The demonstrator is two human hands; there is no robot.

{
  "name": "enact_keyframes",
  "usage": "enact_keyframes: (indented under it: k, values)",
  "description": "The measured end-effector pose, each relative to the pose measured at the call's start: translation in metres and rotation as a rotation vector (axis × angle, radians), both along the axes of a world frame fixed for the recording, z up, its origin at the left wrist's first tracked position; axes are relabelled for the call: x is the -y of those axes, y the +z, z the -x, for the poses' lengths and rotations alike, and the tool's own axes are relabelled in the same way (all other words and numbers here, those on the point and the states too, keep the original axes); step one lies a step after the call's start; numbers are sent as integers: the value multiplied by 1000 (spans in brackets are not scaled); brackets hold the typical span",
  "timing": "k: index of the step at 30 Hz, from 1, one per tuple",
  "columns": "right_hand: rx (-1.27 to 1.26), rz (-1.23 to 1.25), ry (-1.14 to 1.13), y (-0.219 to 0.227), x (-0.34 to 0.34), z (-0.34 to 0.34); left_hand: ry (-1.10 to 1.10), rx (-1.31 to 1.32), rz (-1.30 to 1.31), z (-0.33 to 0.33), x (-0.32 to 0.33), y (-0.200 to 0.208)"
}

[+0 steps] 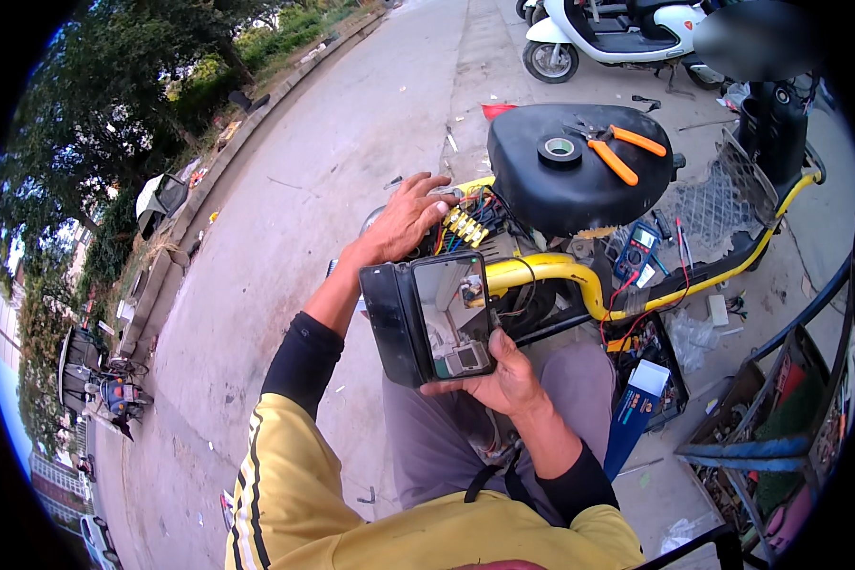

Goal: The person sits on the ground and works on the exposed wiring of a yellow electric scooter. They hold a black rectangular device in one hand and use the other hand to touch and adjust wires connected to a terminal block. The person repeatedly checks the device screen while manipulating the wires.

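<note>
My right hand (499, 382) grips a smartphone (454, 318) in a dark flip case, its cover folded out to the left. A picture shows on the lit screen. My left hand (404, 223) reaches past the phone with its fingers stretched out, at the rear of a yellow scooter frame (551, 266). Just right of its fingertips lie a row of yellow terminal connectors (465, 228) and a bundle of coloured wires. Whether the fingertips touch the frame I cannot tell. On the black seat (579, 195) rest orange-handled pliers (625, 152) and a roll of black tape (560, 152).
A multimeter (638, 249) with red leads lies on the scooter's footboard. Below it, an open toolbox (670, 366) stands near my right knee, a blue box (636, 408) beside it. A cluttered metal cart (765, 446) fills the lower right. White scooters (608, 43) park beyond.
</note>
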State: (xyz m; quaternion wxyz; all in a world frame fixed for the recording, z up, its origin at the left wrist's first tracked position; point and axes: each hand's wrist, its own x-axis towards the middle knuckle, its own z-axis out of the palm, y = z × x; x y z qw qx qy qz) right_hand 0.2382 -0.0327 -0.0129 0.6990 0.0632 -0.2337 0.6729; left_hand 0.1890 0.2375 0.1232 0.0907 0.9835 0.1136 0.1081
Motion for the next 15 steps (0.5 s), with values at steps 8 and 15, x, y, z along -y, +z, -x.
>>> enact_keyframes:
  k: [8,15]
  values:
    - [-11,-4,16,-4,-1,1,-71,22,-52,-1,3,0]
    - [-20,-26,9,0,3,-1,-206,-22,-106,-12,25,4]
